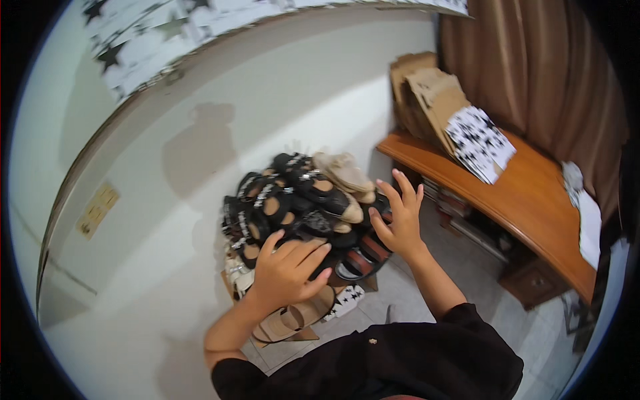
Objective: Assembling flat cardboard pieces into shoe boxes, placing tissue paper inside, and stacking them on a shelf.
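Note:
A heaped pile of shoes rises in front of me, mostly black ones with silvery trim. At its back right lies a pair of beige shoes. My left hand is over the near side of the pile, fingers stretched out and nothing held; whether it touches a shoe I cannot tell. Just below it rests a tan sandal with dark straps. To the right, my right hand is raised beside the pile with its fingers spread. A dark sandal with brown straps lies between the hands.
Cardboard shows under the pile. On the right stands a wooden desk bearing folded cardboard and star-patterned paper. A brown curtain hangs behind it. A star-patterned surface juts out overhead. A socket plate is on the white wall.

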`<state>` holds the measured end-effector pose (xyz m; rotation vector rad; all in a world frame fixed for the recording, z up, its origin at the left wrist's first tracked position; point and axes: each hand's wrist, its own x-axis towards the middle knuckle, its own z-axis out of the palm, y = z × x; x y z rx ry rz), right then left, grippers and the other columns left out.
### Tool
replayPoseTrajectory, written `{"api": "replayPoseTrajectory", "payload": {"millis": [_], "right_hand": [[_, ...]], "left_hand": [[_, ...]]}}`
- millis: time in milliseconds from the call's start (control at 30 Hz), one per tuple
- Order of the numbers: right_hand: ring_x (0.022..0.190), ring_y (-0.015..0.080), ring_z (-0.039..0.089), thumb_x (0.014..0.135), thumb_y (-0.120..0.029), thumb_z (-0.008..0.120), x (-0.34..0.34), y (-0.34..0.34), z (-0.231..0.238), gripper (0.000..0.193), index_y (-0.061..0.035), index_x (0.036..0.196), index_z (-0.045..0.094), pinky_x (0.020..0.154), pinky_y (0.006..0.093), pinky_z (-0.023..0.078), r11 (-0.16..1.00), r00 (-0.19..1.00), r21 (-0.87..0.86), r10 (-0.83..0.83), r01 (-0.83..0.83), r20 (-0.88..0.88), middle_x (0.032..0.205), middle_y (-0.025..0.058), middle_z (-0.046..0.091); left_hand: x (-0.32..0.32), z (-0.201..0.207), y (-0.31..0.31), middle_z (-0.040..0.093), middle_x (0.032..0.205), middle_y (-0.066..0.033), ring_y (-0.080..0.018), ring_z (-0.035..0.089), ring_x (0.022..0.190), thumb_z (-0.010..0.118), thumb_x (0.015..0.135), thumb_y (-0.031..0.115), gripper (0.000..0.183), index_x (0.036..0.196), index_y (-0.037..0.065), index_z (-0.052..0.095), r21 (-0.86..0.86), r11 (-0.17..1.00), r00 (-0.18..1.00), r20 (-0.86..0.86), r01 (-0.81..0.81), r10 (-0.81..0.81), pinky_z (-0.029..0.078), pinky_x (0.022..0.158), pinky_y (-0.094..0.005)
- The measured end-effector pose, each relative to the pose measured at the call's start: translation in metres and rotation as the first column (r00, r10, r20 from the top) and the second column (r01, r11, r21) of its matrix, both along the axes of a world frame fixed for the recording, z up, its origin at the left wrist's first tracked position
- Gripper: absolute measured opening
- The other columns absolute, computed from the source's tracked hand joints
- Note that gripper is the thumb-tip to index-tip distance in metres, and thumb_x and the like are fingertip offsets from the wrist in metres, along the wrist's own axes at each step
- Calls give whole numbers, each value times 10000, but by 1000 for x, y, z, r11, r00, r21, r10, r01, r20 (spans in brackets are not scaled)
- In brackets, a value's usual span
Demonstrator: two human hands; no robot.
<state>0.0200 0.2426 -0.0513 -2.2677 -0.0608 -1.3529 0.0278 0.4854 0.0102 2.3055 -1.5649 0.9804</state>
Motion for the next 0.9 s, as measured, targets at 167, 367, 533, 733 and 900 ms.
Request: {"api": "replayPoseTrajectory", "payload": {"millis": [167, 367, 533, 733, 900], "right_hand": [[1166, 335, 433, 740, -170, 642, -39, -76, -68, 427, -98, 1151, 551, 995, 528, 262, 976, 984, 149, -147, 161, -102, 1265, 163, 445], [1077, 317, 481, 730, -139, 636, -97, -161, -95, 367, -82, 1087, 572, 945, 458, 324, 871, 877, 112, -466, 478, -119, 1185, 140, 500], [1054, 299, 494, 750, -154, 618, -131, -256, -121, 329, -88, 1070, 575, 957, 472, 308, 810, 827, 188, -516, 556, -223, 1106, 127, 542], [1097, 316, 480, 763, -191, 620, -146, -367, -142, 401, -99, 1145, 541, 962, 504, 308, 798, 759, 126, -495, 590, -422, 1144, 138, 526], [1209, 356, 405, 805, -282, 597, -117, -448, -220, 548, -129, 1302, 426, 1005, 559, 258, 703, 567, 63, -513, 708, -645, 1310, 171, 421]], "left_hand": [[31, -65, -43, 644, 759, -60, -214, 598, 680, 590, 778, 141, 213, 960, 55, 660, -378, 926, 899, -399, 18, -180, 422, 775, -358], [49, -150, -166, 557, 591, -70, -151, 505, 518, 504, 863, 119, 188, 739, 12, 596, -460, 884, 588, -694, 82, -416, 403, 521, -272], [23, -180, -305, 576, 627, -83, -290, 575, 645, 581, 837, 164, 149, 735, 55, 580, -267, 792, 465, -690, 548, -554, 428, 665, -367], [-13, -178, -463, 586, 1050, -94, -255, 563, 975, 600, 823, 189, 374, 1177, 109, 509, -276, 767, 449, -676, 580, -584, 408, 845, -373], [24, -244, -559, 484, 1227, -101, -267, 446, 1157, 627, 795, 227, 509, 1262, 123, 451, -85, 850, 582, -693, 520, -425, 315, 952, -478]]}}
